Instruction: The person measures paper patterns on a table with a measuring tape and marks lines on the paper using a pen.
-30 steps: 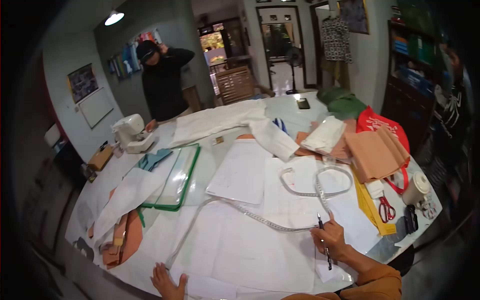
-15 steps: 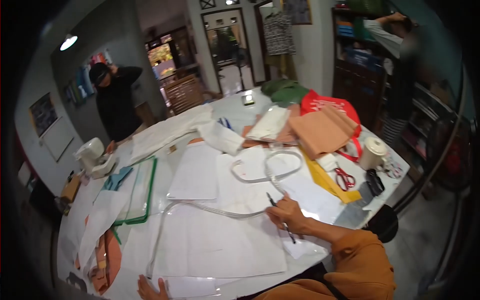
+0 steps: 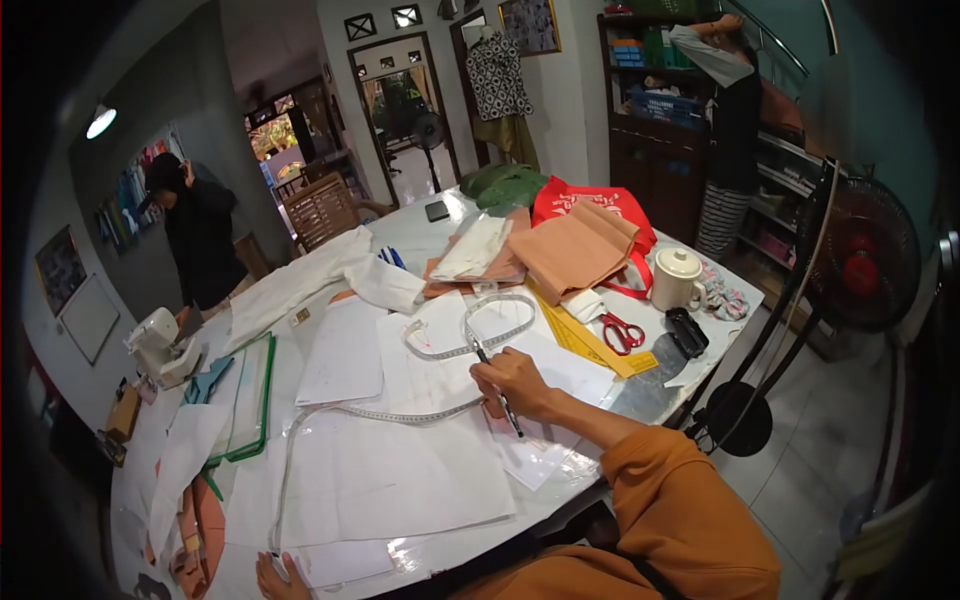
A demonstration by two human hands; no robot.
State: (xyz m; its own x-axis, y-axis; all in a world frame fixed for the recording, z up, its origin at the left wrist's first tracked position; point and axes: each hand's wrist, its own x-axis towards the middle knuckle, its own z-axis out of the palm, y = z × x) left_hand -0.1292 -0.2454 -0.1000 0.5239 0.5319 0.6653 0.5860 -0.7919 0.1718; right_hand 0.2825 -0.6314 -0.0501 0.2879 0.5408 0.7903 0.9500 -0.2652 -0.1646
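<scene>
My right hand (image 3: pixel 512 384) grips a dark pen (image 3: pixel 510 409), held slantwise over the white sheets. A pale measuring tape (image 3: pixel 410 414) runs from beside that hand leftward, then bends down toward the table's front edge. Its other part lies in loops (image 3: pixel 505 299) beyond the hand. I cannot tell whether my right fingers also pinch the tape. At the near edge my left hand (image 3: pixel 283 578) lies with fingers apart, its tips by the tape's end. Large white pattern paper (image 3: pixel 400 490) spreads between the hands, with a smaller white sheet (image 3: pixel 343 355) above it.
Red-handled scissors (image 3: pixel 622 335), a yellow ruler (image 3: pixel 575 335), a lidded mug (image 3: pixel 677 280) and folded orange cloth (image 3: pixel 575 247) lie to the right. A green-edged folder (image 3: pixel 262 400) and sewing machine (image 3: pixel 158 345) are left. Two people stand beyond the table; a fan (image 3: pixel 860 255) stands right.
The view has swung to the right, so the table appears further left. My hands keep roughly their places on the paper and tape.
</scene>
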